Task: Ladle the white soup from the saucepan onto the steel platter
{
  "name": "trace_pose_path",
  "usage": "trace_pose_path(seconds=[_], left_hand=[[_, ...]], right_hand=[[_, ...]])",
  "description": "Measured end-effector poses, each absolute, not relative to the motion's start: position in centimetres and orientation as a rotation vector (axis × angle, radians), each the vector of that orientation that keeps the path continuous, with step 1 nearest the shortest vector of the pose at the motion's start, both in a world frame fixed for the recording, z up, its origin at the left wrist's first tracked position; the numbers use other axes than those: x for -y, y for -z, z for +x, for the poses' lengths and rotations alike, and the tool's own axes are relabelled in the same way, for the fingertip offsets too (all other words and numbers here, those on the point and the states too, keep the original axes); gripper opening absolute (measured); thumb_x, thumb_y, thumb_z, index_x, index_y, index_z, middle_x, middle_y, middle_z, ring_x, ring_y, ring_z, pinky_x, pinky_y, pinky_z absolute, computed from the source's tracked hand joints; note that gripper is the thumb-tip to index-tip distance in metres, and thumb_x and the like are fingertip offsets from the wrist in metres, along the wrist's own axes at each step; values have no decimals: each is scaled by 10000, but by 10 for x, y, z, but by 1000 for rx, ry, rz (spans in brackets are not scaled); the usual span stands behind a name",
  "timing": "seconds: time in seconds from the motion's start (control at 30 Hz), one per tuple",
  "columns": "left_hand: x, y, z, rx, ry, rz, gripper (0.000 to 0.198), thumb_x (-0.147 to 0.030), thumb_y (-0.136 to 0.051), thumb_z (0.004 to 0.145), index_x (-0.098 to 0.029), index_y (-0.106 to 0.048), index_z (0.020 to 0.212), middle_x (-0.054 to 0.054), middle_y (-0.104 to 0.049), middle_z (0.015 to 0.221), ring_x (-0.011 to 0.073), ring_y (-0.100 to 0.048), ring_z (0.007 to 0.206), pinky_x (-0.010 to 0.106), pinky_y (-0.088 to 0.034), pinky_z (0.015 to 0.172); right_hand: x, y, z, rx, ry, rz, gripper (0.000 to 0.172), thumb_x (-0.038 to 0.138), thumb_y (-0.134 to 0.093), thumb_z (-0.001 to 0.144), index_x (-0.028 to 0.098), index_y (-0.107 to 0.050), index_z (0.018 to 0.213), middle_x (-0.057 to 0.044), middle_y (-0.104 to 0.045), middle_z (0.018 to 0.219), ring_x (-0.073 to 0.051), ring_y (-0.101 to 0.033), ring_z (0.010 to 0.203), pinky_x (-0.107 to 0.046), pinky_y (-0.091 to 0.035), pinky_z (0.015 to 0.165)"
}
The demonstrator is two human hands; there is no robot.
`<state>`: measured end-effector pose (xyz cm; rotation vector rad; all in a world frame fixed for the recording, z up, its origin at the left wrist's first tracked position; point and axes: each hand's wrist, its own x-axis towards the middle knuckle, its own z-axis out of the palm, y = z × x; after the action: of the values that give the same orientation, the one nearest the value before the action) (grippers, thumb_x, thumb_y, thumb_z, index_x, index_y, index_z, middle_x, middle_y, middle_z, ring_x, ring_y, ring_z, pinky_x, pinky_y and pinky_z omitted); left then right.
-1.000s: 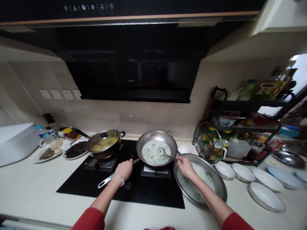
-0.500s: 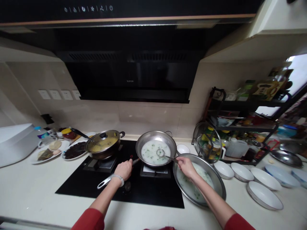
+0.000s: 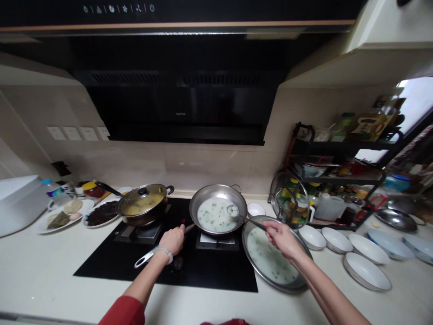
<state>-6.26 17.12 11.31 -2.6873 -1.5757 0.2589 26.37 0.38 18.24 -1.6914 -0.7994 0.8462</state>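
While ladle [image 3: 232, 210], gripped in R hand [image 3: 282, 237], is shifting to rim of pan [image 3: 200, 206], L hand [image 3: 174, 239] is clenching pan handle [image 3: 190, 228].

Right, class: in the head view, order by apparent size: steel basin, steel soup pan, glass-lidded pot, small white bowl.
Wide steel basin, though nearest the camera.
Steel soup pan and glass-lidded pot: too alike to rank.
Small white bowl.

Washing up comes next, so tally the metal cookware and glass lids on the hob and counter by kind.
Long-handled round steel pan, held by the left hand: 1
Lidded round metal pot: 1
Wide steel basin: 1
Steel ladle, in the right hand: 1
Shallow steel dish, far right: 1
Round glass lids: 2
Total: 7
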Motion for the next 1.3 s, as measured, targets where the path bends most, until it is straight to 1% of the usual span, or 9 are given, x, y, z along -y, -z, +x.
trace_pose_path(seconds=[0.3,0.57,0.7,0.8,0.87,0.97,1.07,1.2,1.3], left_hand=[[-175,-108,-64,1543,-257,-2689,342,-227,-352,900,-103,-482,1190,184,-670,992,279,-669,908,388,-510,748],[-177,-104,-67,1531,-254,-2676,357,-265,-362,911,-95,-481,1201,189,-673,974,285,-671,895,387,-505,747],[-176,-107,-66,1558,-263,-2681,366,-292,-349,919,-103,-476,1206,191,-673,983,278,-673,893,384,-498,759],[-175,-108,-66,1574,-268,-2682,359,-289,-347,919,-111,-475,1203,190,-672,991,275,-675,891,381,-496,755],[-175,-108,-65,1576,-271,-2684,362,-280,-349,917,-112,-468,1213,189,-673,993,277,-674,895,380,-496,753],[-175,-108,-65,1579,-277,-2682,367,-288,-353,916,-110,-463,1217,190,-673,991,281,-674,896,382,-496,750],[-175,-108,-65,1577,-281,-2679,360,-291,-359,916,-111,-466,1209,190,-674,986,276,-675,898,375,-497,751],[-176,-107,-65,1582,-285,-2668,349,-296,-360,916,-112,-486,1185,188,-678,977,276,-677,893,371,-500,750],[-176,-106,-66,1554,-277,-2670,353,-279,-353,912,-106,-485,1190,189,-677,978,277,-675,892,377,-501,755]], right_hand=[[68,-174,306,491,-836,-1745,404,296,-586,600,113,-628,957,52,-492,487,-69,-403,413,-178,-247,390],[105,-133,313,119,-1007,-1506,274,116,-591,501,106,-615,773,47,-460,478,-16,-296,374,-122,-140,336],[110,-120,313,100,-1051,-1480,256,126,-591,523,101,-618,777,43,-469,484,-17,-300,366,-127,-148,329],[111,-112,316,257,-959,-1684,267,199,-569,600,111,-630,845,31,-501,484,-56,-371,357,-156,-208,320],[112,-108,319,504,-797,-1872,285,260,-527,669,126,-647,890,-6,-572,515,-119,-506,418,-203,-354,361],[117,-100,323,1081,-420,-2052,339,287,-460,737,149,-680,955,-116,-730,837,-225,-687,772,-309,-543,668],[125,-94,324,1553,-79,-2138,423,189,-404,754,157,-671,1081,-143,-704,1085,-250,-679,956,-342,-537,808],[133,-93,324,1781,148,-2270,589,29,-335,691,166,-635,1178,-148,-692,1112,-254,-684,953,-346,-557,738],[131,-97,324,1721,69,-2303,560,54,-373,693,182,-639,1169,-146,-686,1122,-272,-676,966,-367,-554,748]])
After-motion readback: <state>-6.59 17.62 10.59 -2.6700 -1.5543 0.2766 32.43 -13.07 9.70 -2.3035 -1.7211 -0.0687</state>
